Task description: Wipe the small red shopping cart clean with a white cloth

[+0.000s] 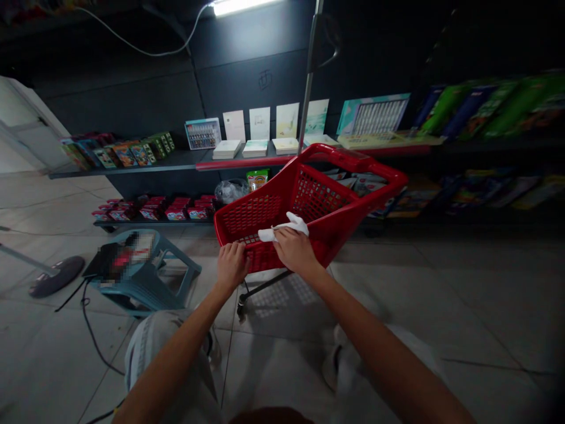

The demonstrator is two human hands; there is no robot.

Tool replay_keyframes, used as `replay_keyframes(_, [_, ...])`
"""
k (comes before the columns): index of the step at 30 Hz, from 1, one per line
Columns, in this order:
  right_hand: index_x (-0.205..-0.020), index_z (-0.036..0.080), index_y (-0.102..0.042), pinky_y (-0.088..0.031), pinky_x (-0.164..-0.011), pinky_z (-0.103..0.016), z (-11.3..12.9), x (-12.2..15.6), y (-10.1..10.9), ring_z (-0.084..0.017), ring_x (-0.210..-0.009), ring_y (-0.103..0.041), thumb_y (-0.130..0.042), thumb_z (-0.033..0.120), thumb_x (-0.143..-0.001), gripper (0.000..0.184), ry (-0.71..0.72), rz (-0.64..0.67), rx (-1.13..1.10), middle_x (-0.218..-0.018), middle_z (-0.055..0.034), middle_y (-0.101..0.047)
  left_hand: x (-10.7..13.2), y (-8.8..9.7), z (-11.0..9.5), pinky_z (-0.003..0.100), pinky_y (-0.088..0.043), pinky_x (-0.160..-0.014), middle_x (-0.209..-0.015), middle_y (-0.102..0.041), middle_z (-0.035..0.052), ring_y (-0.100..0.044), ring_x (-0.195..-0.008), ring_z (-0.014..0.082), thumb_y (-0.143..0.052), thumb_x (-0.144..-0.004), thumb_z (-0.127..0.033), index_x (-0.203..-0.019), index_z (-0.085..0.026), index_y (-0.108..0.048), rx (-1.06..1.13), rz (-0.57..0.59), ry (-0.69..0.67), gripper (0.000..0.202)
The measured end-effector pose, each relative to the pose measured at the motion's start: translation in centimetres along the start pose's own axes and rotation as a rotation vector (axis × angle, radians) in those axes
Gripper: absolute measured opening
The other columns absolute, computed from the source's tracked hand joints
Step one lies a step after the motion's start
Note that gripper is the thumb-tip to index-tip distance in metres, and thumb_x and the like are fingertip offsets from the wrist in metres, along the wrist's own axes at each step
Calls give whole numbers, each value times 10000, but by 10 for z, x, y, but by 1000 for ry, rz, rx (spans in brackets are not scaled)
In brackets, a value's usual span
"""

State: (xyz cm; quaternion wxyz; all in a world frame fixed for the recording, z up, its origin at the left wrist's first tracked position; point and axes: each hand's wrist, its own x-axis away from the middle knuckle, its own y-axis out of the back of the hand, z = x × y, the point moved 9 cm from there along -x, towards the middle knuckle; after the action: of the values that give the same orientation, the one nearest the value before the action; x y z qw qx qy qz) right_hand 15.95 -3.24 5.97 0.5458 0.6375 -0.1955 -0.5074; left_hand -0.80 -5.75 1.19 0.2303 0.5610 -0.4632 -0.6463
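Head view: red shopping cart (331, 229), dial centre. Left hand (232, 266), 8 o'clock, gripping its rim; right hand (293, 250), 6 o'clock, grasping white cloth (296, 222). Risks: uneven pushing might roll the caster (241, 307); loose cloth might snag the grille. Surface: grey tiled floor (388, 277). Room: stool (154, 288), 8 o'clock; stocked shelving (159, 167), 9 through 3.

I can't make out any wording from here. Behind and above the red cart (338, 232), a boxy mark (265, 79) on the dark panel (233, 88) is unreadable; print on the cartons (128, 154) left of the cart is too small.
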Motion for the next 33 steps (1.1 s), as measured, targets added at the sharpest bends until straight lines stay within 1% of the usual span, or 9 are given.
replay_keyframes(4, [-1235, 140, -662, -451, -1032, -365, -62, 17, 26, -244, -1244, -604, -470, 187, -975, 327, -105, -109, 13, -1327, -132, -686, -1, -1, 3, 468, -437, -922, -1038, -636, 120, -554, -1016, 321, -596, -900, -254, -1077, -228, -585, 34, -1, -11, 179])
replay_keyframes(7, [-1345, 127, -631, -465, -1052, -401, -97, 31, 48, -268, -1260, -611, -448, 202, -979, 416, -178, -191, 33, -1392, -135, -660, 0, -3, 3, 457, -434, -932, -1039, -644, 112, -564, -1005, 307, -585, -905, -243, -1085, -227, -585, 61, -11, -26, 181])
replay_keyframes(10, [-1423, 101, -589, -455, -1098, -431, -114, 42, 61, -278, -1295, -597, -419, 206, -985, 482, -211, -240, 45, -1446, -144, -625, 1, -4, 2, 448, -426, -947, -1032, -651, 102, -573, -994, 294, -580, -909, -238, -1092, -227, -580, 84, -22, -37, 183])
replay_keyframes(13, [-1468, 88, -553, -445, -1121, -444, -115, 46, 65, -282, -1345, -559, -412, 209, -984, 518, -209, -250, 52, -1477, -147, -599, 1, -3, 0, 448, -417, -962, -1035, -658, 101, -575, -1001, 293, -584, -904, -236, -1113, -219, -577, 106, -43, -36, 209])
replay_keyframes(16, [-1482, 87, -540, -440, -1126, -443, -109, 46, 60, -287, -1387, -516, -409, 219, -990, 526, -216, -234, 55, -1510, -143, -570, 1, -3, 0, 451, -409, -981, -1042, -667, 95, -579, -1005, 289, -597, -888, -232, -1131, -214, -575, 126, -63, -24, 244])
replay_keyframes(19, [-1467, 83, -555, -439, -1123, -434, -94, 44, 46, -295, -1370, -523, -427, 208, -977, 521, -214, -196, 54, -1527, -143, -552, 0, -2, 1, 457, -398, -1003, -1047, -675, 92, -587, -1019, 285, -606, -873, -229, -1136, -209, -579, 138, -78, -10, 265])
replay_keyframes(26, [-1485, 120, -537, -433, -1131, -405, -20, 40, 6, -286, -1438, -434, -478, 192, -959, 534, -52, -68, -20, -1602, -118, -465, 0, 0, -1, 466, -394, -1011, -1051, -677, 101, -600, -1015, 286, -615, -856, -229, -1153, -199, -583, 152, -98, -3, 299])
replay_keyframes(29, [-1481, 127, -538, -422, -1135, -397, 5, 37, 1, -277, -1456, -402, -463, 199, -976, 515, -14, -34, -46, -1619, -114, -439, -1, -1, -1, 473, -388, -1026, -1064, -677, 100, -602, -1037, 292, -611, -855, -236, -1154, -212, -592, 155, -68, 25, 300])
replay_keyframes(33, [-1452, 135, -556, -419, -1095, -444, 21, 30, 3, -295, -1393, -450, -447, 228, -1001, 473, -16, 6, -17, -1561, -145, -505, -2, 3, -2, 467, -395, -1019, -1052, -676, 99, -594, -1027, 287, -605, -837, -224, -1161, -203, -603, 165, -66, 26, 325])
